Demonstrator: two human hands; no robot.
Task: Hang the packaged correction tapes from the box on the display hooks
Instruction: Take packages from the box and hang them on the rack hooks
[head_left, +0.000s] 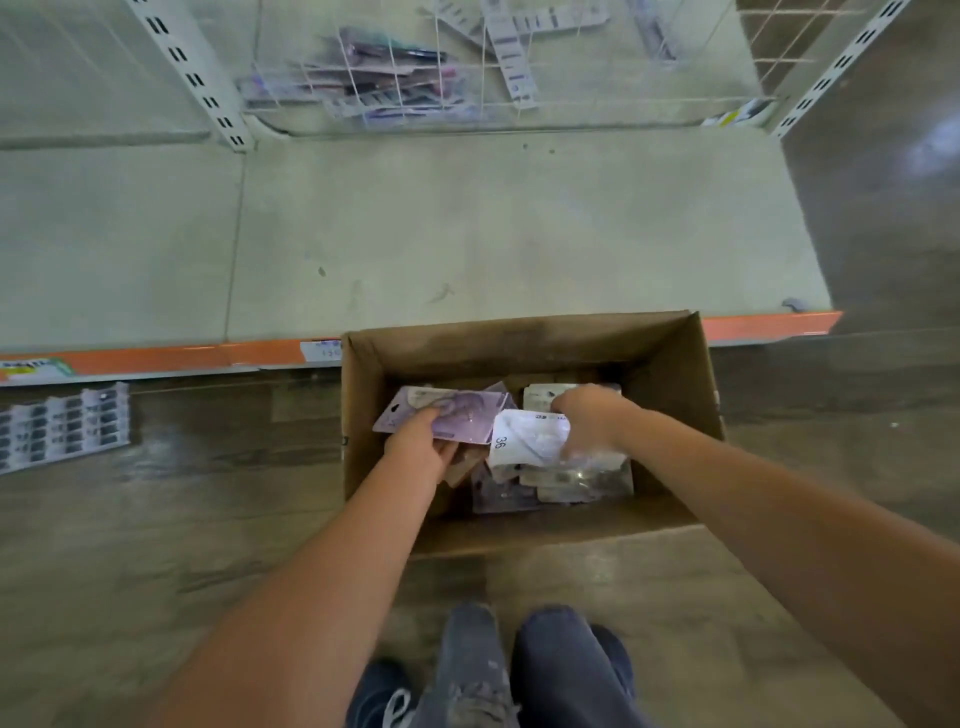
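Note:
An open cardboard box (670, 374) stands on the floor against the shelf edge, holding several packaged correction tapes. My left hand (421, 447) grips a purple-backed package (457, 413) at the box's left side. My right hand (592, 421) reaches into the right half, fingers curled over a stack of pale packages (576, 480) and a white sheet marked 36 (524, 439). The image is blurred, so the right hand's exact hold is unclear. No display hooks are plainly visible.
A pale bottom shelf (467, 234) with an orange price strip (156, 358) lies beyond the box. A wire basket (395, 88) of packaged items sits at the back. A sheet of packaged goods (62, 426) lies on the wooden floor at left. My legs and shoes are below.

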